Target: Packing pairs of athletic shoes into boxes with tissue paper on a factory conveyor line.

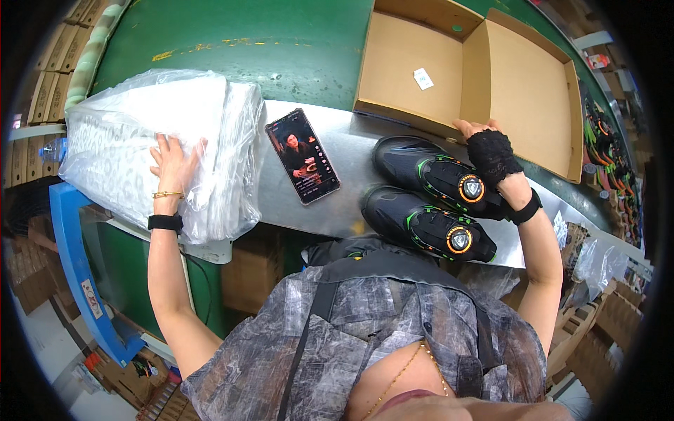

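1. Head view, left side. The left hand [173,165] lies flat on a bagged stack of white tissue sheets [151,140], fingers [163,149] spread and open, gripping nothing. The stack sits on the counter [351,151], wrapped in clear plastic that is torn open at the edge nearest the person. A black wristband and a thin gold bracelet sit just behind the hand.

2. Head view, right side. The right hand [484,147], in a black lace glove, rests on the near wall of an open cardboard shoe box [435,77]; its fingers curl over the wall's top edge, closed on the cardboard. The box and its joined lid lie open beyond the fingers, holding only a small white tag [423,78].

3. Head view, centre. A pair of black shoes with green trim and round dial closures [432,200] lies on the counter just below the right hand, toes pointing toward the left hand. A smartphone [302,165] with a lit screen lies between the shoes and the tissue stack, apart from both.

4. Judgement on technique. To lift a single sheet cleanly, the left fingers would do well to pinch only the top layer at the torn plastic edge, not press down on the whole stack. The right hand's hold on the box wall appears useful for keeping the box steady.

5. Risk. The slack plastic may drag along with a sheet.
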`<action>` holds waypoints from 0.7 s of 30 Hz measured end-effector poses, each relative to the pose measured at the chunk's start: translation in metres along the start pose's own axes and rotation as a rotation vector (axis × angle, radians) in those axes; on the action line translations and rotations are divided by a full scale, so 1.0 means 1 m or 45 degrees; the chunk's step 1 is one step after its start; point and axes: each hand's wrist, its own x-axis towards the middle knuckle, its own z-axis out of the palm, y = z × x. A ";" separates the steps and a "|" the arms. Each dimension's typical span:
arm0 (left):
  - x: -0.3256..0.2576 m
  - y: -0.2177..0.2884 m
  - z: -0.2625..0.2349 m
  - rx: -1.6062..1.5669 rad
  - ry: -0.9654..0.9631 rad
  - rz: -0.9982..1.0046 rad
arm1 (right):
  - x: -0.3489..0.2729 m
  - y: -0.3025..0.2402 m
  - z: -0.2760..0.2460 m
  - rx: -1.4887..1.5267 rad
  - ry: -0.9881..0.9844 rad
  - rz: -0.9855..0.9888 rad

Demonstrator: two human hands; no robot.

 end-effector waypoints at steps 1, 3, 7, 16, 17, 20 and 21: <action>0.002 -0.002 0.004 -0.008 0.027 -0.007 | 0.000 -0.001 0.000 0.042 0.036 -0.017; 0.005 -0.008 0.012 -0.015 0.055 -0.021 | 0.001 -0.004 0.001 0.047 0.029 0.000; 0.011 -0.011 0.028 -0.013 0.189 -0.073 | 0.006 -0.009 -0.005 0.031 -0.078 0.050; 0.012 0.004 0.025 -0.009 0.193 -0.197 | 0.004 -0.007 0.007 0.089 0.075 -0.020; 0.012 0.005 0.024 -0.015 0.192 -0.197 | 0.005 -0.005 0.008 0.093 0.086 -0.030; 0.013 0.006 0.024 -0.043 0.214 -0.199 | 0.007 -0.007 0.005 0.088 0.059 -0.019; 0.014 0.006 0.025 -0.045 0.213 -0.199 | 0.010 -0.009 0.002 0.087 0.023 0.002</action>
